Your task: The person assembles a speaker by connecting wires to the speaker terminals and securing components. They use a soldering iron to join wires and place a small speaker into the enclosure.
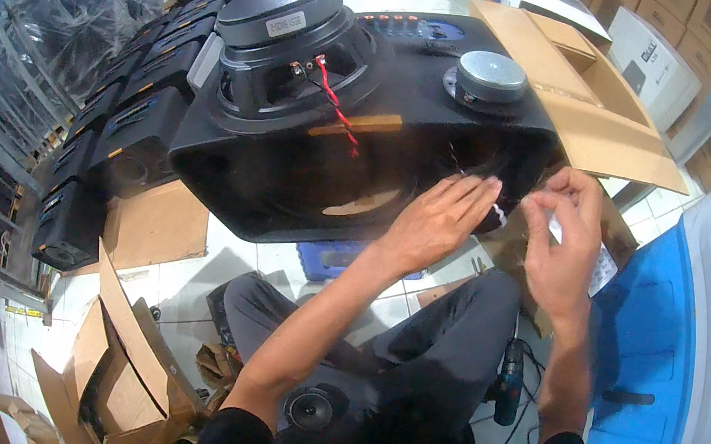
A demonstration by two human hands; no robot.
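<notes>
The black speaker cabinet (pixel 403 79) sits tilted just ahead of the seated person, its dark opening turned toward the lap and both hands at its right end. The left hand (pixel 443 213) reaches across that opening, fingers nearly straight and held close together, their tips just beside a small white piece (pixel 500 214); from where I stand I can't tell whether they grip anything. The right hand (pixel 564 238) is just off the cabinet's right corner, thumb and forefinger brought together in a pinch, though whatever is between them is too fine to make out. On top of the cabinet rest a big woofer (pixel 282 17), red and black twisted wires (pixel 331 96) hanging from it, and a silver-capped tweeter (pixel 491 77). Beyond the right end lies an open cardboard box (pixel 627 145); a blue panel (pixel 647 337) stands at the person's right, a power drill (pixel 509 384) by the right knee. Over to the left, more black cabinets (pixel 140 130) are lined up in rows.
</notes>
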